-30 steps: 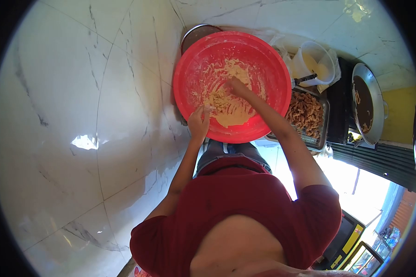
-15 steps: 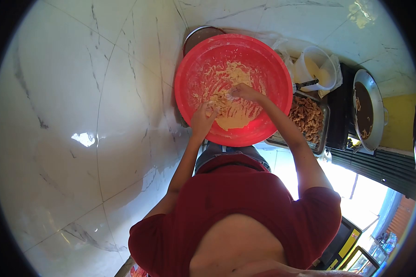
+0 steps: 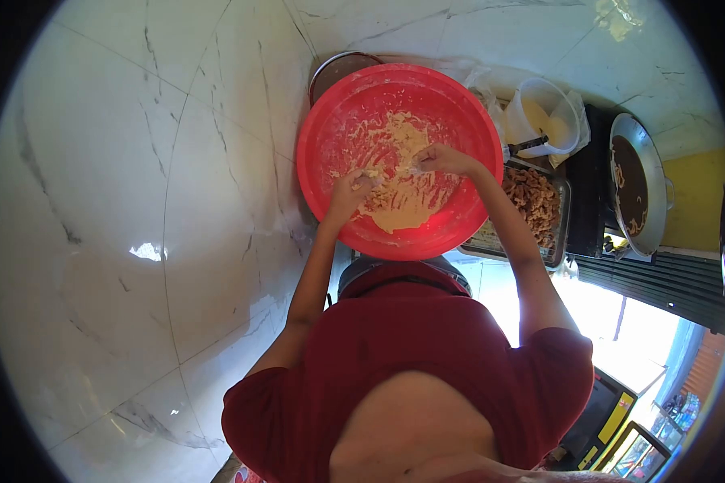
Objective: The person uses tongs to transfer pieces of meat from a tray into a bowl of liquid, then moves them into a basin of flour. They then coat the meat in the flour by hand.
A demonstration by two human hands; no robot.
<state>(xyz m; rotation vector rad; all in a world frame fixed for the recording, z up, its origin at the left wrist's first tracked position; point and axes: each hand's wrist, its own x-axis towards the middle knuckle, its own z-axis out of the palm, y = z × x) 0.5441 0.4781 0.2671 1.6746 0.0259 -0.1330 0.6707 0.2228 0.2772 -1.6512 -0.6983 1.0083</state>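
A large red basin (image 3: pixel 318 161) in front of me holds pale yellow flour (image 3: pixel 395 216) with thin coated strips scattered through it. My left hand (image 3: pixel 348 196) is over the left part of the flour, its fingers closed around a small pale piece too indistinct to name. On the other side, my right hand (image 3: pixel 447 160) has its fingertips pinched together just above the flour. Whatever lies between those fingertips is too small to make out. Both hands are dusted with flour, and a short gap separates them.
Right of the basin are a tray of brown fried strips (image 3: pixel 532 201) and a white plastic tub (image 3: pixel 566 121) with a black-handled utensil (image 3: pixel 528 146). Farther right stands a wide metal pan (image 3: pixel 656 173) of dark oil with pieces in it. A marbled tile wall (image 3: pixel 121 201) rises at left.
My left hand has moved a little farther into the basin, its fingers now more closed. My right hand has shifted slightly to the right. The camera view has moved a little.
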